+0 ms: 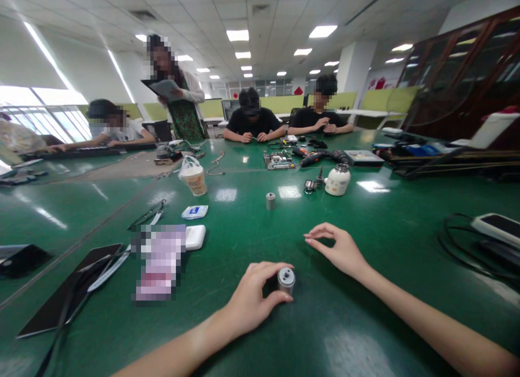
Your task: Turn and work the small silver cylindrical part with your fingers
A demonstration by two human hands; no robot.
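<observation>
We grip a metal cylinder (286, 279) upright in our left hand (252, 294). Above the worktop (239, 231), our right hand (343, 251) curls loosely, seemingly released.

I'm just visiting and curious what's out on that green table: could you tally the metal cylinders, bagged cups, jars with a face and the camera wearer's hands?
Metal cylinders: 2 (near cylinder, far cylinder)
Bagged cup: 1
Jar with a face: 1
Wearer's hands: 2 (left hand, right hand)
Total: 6
</observation>
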